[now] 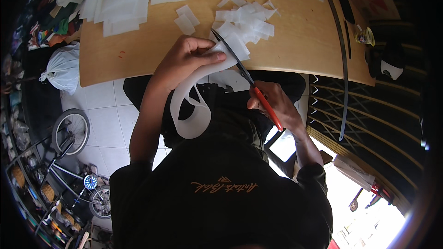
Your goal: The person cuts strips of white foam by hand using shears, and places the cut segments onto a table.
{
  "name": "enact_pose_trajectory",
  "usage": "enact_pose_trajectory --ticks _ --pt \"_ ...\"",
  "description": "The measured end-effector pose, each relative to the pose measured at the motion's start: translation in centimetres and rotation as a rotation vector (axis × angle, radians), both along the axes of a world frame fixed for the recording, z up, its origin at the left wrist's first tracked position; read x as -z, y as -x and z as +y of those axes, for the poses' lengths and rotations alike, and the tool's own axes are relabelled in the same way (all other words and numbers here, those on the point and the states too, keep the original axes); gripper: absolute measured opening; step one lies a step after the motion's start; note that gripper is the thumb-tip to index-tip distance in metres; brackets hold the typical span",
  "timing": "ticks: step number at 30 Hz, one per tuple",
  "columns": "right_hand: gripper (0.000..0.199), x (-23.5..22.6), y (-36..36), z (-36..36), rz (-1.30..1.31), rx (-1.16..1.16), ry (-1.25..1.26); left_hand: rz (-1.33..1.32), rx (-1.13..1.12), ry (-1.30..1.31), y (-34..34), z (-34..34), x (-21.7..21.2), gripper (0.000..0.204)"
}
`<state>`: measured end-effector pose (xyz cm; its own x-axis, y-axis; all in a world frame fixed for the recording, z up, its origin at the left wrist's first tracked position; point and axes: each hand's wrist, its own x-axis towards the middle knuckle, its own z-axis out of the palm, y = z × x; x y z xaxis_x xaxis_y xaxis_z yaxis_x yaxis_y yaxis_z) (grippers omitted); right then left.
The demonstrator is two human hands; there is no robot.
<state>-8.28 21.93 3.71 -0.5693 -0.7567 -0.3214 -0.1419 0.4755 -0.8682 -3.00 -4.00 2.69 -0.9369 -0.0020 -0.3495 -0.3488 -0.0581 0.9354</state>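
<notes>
My left hand (193, 56) pinches a long white strip of thin, fabric-like material (190, 122) between thumb and fingers near its end. The rest of the strip loops down over my lap. My right hand (277, 101) is closed around the red handles of a pair of scissors (259, 94). Their dark blades lie across the strip just beyond my left thumb, pointing away to the upper left. Whether the blades are parted is hard to make out. Past the blades, on the wooden table (134, 53), lies a loose pile of small white cut pieces (251, 18).
Stacks of white sheets (115, 0) lie at the table's far left. A long dark strip (344, 64) hangs over the right edge, near a small cup (364, 36). Left of the table are a white plastic bag (62, 67) and a bicycle (69, 170). A folding metal gate (369, 106) stands right.
</notes>
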Motion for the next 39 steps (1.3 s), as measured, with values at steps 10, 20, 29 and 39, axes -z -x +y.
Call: enact_pose_trajectory --ticks 10,20,29,39 --pt "0.072 1.0 0.0 -0.8 -0.052 -0.027 0.029 -0.090 0.095 -0.096 1.0 -1.6 0.3 0.034" --pt "0.071 0.6 0.3 -1.8 -0.167 0.037 -0.084 -0.107 0.241 -0.104 1.7 -2.2 0.7 0.031" --pt "0.077 0.5 0.5 -0.9 -0.082 -0.067 -0.020 -0.009 0.045 0.074 0.4 -1.2 0.8 0.032" --pt "0.085 -0.1 -1.8 2.9 0.021 -0.118 -0.091 0.185 -0.332 0.148 -1.6 0.3 -1.1 0.027"
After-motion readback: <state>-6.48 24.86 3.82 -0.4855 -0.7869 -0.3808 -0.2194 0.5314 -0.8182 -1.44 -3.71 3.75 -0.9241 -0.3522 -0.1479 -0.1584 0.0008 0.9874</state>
